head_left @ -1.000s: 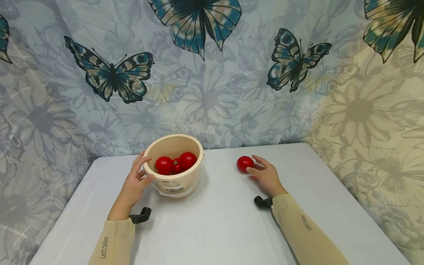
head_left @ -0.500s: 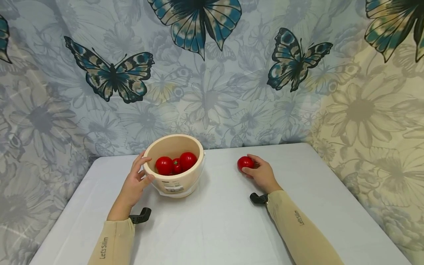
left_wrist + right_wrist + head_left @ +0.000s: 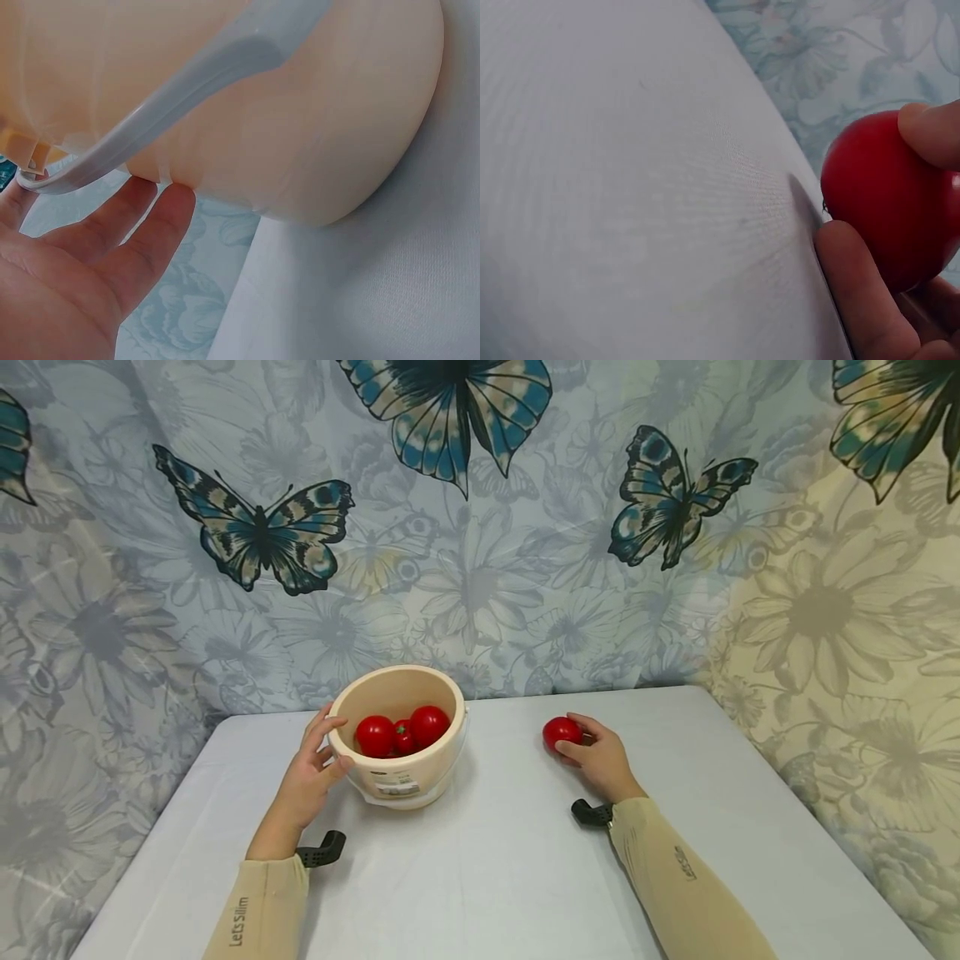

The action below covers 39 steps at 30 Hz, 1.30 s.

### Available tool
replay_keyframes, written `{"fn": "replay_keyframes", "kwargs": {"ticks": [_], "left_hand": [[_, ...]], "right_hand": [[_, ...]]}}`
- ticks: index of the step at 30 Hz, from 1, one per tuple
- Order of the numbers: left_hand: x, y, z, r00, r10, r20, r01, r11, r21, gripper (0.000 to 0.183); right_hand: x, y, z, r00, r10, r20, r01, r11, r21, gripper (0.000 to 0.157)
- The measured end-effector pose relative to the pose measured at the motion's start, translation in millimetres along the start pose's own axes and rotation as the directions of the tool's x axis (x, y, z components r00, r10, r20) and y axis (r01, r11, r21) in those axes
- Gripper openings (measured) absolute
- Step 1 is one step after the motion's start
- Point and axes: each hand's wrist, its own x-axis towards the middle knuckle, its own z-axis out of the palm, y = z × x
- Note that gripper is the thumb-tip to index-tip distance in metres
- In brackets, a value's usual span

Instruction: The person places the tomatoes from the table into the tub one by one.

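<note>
A cream plastic bucket (image 3: 390, 777) stands at the left of the table, with red tomatoes (image 3: 375, 736) inside. Two large ones and a smaller one with a green stem top show; whatever lies under them is hidden. My left hand (image 3: 303, 785) holds the bucket's left side, one finger hooked over the rim and the thumb on the near wall. In the left wrist view, two fingertips (image 3: 176, 202) touch the wall below the grey handle (image 3: 172, 105). My right hand (image 3: 603, 764) pinches another tomato (image 3: 885, 195) between thumb and fingers, low over the table's back right part.
A white cloth covers the table (image 3: 480, 877). Close behind its back edge hangs a butterfly-patterned fabric (image 3: 480, 568), which also runs down both sides. The bucket's handle hangs down along its near side, below a printed label (image 3: 396, 785).
The right hand's thumb and fingers have closed round the tomato, which has turned slightly in the grasp. The left hand and the bucket keep their places.
</note>
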Motion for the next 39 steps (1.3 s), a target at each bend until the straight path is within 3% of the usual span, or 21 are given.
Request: {"fn": "replay_keyframes", "kwargs": {"ticks": [4,9,14,20,26,39], "left_hand": [[-0.1,0.6,0.0,1.0,-0.005,-0.003,0.005,1.0,0.002,0.055],[0.7,1.3,0.7,1.0,-0.007,-0.003,0.007,1.0,-0.018,0.054],[1.1,2.1,1.2,1.0,-0.008,-0.003,0.008,1.0,-0.022,0.055],[0.9,1.7,1.1,1.0,-0.007,-0.004,0.007,0.999,-0.032,0.055],[-0.1,0.9,1.0,1.0,-0.004,0.002,0.005,0.999,-0.042,0.055],[0.2,-2.5,0.9,1.0,-0.014,0.002,0.014,1.0,-0.015,0.056]], "right_hand": [[-1.7,0.3,-0.2,1.0,-0.018,-0.005,0.018,0.999,-0.051,0.064],[-4.7,-8.2,-1.5,0.999,-0.04,0.007,0.04,0.999,-0.034,0.062],[-11.1,-33.8,-1.9,0.996,-0.09,0.01,0.089,0.995,0.044,0.06],[-20.3,-64.7,2.5,0.988,-0.136,0.078,0.125,0.983,0.131,0.061],[-32.9,-98.4,11.8,0.977,-0.171,0.127,0.162,0.984,0.077,0.061],[-42.3,-181.0,57.6,0.898,-0.348,0.27,0.353,0.935,0.031,0.058]]}}
